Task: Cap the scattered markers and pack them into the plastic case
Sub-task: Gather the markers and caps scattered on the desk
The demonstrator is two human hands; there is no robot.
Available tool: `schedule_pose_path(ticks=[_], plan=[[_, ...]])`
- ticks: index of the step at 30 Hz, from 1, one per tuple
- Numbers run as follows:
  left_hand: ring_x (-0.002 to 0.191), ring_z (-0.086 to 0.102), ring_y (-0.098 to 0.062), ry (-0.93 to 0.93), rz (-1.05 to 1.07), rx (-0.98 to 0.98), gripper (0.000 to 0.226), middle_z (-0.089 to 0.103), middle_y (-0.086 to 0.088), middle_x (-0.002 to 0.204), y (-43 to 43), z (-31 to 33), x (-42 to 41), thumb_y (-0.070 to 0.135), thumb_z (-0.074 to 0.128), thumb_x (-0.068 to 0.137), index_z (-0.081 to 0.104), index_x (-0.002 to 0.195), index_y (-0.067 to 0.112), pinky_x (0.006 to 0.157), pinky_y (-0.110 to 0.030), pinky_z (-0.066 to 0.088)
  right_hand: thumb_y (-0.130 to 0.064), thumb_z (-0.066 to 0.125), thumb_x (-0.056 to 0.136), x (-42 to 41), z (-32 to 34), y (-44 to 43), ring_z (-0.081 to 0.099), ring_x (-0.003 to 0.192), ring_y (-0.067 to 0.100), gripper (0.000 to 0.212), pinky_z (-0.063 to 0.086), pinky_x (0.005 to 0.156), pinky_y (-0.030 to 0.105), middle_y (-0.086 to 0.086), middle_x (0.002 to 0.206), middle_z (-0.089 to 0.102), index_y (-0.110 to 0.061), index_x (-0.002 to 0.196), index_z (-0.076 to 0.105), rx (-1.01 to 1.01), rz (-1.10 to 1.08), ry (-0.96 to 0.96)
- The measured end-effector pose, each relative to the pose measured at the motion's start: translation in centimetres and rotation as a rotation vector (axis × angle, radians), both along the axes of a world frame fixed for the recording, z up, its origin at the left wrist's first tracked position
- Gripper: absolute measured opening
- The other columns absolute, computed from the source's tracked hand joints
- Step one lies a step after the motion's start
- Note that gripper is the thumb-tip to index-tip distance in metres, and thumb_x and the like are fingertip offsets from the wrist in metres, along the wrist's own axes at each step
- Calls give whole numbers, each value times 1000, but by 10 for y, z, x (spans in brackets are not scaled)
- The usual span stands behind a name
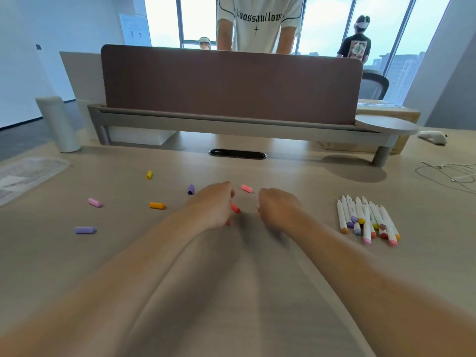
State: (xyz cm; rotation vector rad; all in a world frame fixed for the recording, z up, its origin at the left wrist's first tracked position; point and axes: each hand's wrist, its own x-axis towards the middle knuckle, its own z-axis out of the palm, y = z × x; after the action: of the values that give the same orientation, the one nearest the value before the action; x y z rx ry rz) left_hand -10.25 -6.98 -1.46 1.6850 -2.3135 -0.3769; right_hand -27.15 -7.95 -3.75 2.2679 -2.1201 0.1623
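Note:
Several loose marker caps lie on the wooden desk: a yellow cap (pixel 149 174), a purple cap (pixel 190 189), a pink cap (pixel 246 188), a lilac-pink cap (pixel 95 202), an orange cap (pixel 157 205) and a violet cap (pixel 85 230). My left hand (pixel 215 204) is at mid-desk with curled fingers and pinches a red cap (pixel 235 207). My right hand (pixel 279 210) is a little to its right, fingers curled under, with nothing visible in it. A pile of uncapped white markers (pixel 365 220) lies to the right. The clear plastic case (pixel 28 176) is at the far left edge.
A white bottle (pixel 58 123) stands at the back left. A brown divider (pixel 231 83) on a grey shelf riser (pixel 231 123) closes off the back, with a cable grommet (pixel 237 153) below it. A white cable (pixel 448 173) lies at the far right. People stand behind the divider.

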Motion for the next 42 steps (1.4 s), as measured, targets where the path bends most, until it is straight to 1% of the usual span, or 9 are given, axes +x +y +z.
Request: schedule_pose_path(ticks=[7, 9, 16, 22, 26, 30, 34, 38, 42], plan=[[107, 53, -24, -60, -23, 77, 23, 54, -6, 119, 6, 2, 18, 11, 49, 94, 54, 117, 13, 102, -38, 39, -3, 49, 91, 24, 5, -1, 59, 108, 32, 28, 45, 83, 29, 15, 119, 61, -6, 117, 56, 14, 9, -236], [101, 52, -22, -83, -86, 85, 27, 48, -1, 114, 7, -2, 19, 25, 54, 96, 54, 121, 17, 88, -35, 44, -4, 51, 89, 31, 7, -1, 59, 108, 33, 26, 50, 90, 36, 16, 121, 61, -5, 114, 58, 35, 48, -246], [96, 56, -23, -167, -203, 36, 12, 53, -5, 106, -4, -12, 24, 31, 65, 90, 59, 90, 21, 85, -36, 47, -33, 59, 92, 44, -1, -13, 59, 94, 29, 21, 42, 71, 33, 11, 105, 64, -13, 99, 58, 54, 81, -266], [91, 56, -28, -43, -95, 2, 14, 52, -2, 82, -6, -13, 45, 21, 46, 100, 42, 88, 17, 85, -38, 44, -17, 55, 92, 54, 2, -14, 62, 88, 32, 11, 42, 66, 31, 11, 100, 64, -13, 83, 51, 39, 67, -91], [94, 55, -20, 60, -36, -96, 16, 59, 2, 104, -9, -3, 57, 12, 42, 101, 50, 113, 19, 75, -32, 44, -17, 51, 93, 57, 5, -16, 56, 85, 28, 3, 43, 66, 32, 8, 104, 62, -14, 95, 50, 4, 51, -178], [95, 54, -21, -27, 7, -122, 22, 60, -5, 111, -21, -3, 67, 2, 41, 96, 52, 101, 20, 75, -30, 42, -15, 48, 95, 61, 3, -18, 57, 112, 25, 38, 50, 86, 37, 2, 128, 60, -26, 130, 53, 4, 92, -225], [96, 52, -25, -117, -17, -86, 32, 55, -8, 111, -23, -8, 68, -4, 41, 88, 54, 111, 14, 75, -31, 40, -20, 49, 96, 64, 1, -23, 58, 100, 23, 20, 49, 80, 34, 2, 114, 64, -22, 111, 61, 17, 43, -236], [101, 56, -29, -158, -53, -31, 14, 51, -9, 112, -32, -19, 67, 14, 50, 95, 57, 107, 17, 87, -38, 46, -42, 47, 100, 59, 0, -26, 56, 86, 25, 25, 43, 70, 34, 2, 96, 63, -19, 94, 53, -51, 23, -244], [95, 57, -27, -118, -62, 63, 16, 51, -5, 102, -40, -22, 68, 34, 63, 91, 54, 90, 21, 82, -37, 47, -41, 45, 101, 53, 0, -30, 55, 83, 23, 24, 42, 67, 34, -3, 88, 57, -20, 94, 51, -45, 20, -230]])
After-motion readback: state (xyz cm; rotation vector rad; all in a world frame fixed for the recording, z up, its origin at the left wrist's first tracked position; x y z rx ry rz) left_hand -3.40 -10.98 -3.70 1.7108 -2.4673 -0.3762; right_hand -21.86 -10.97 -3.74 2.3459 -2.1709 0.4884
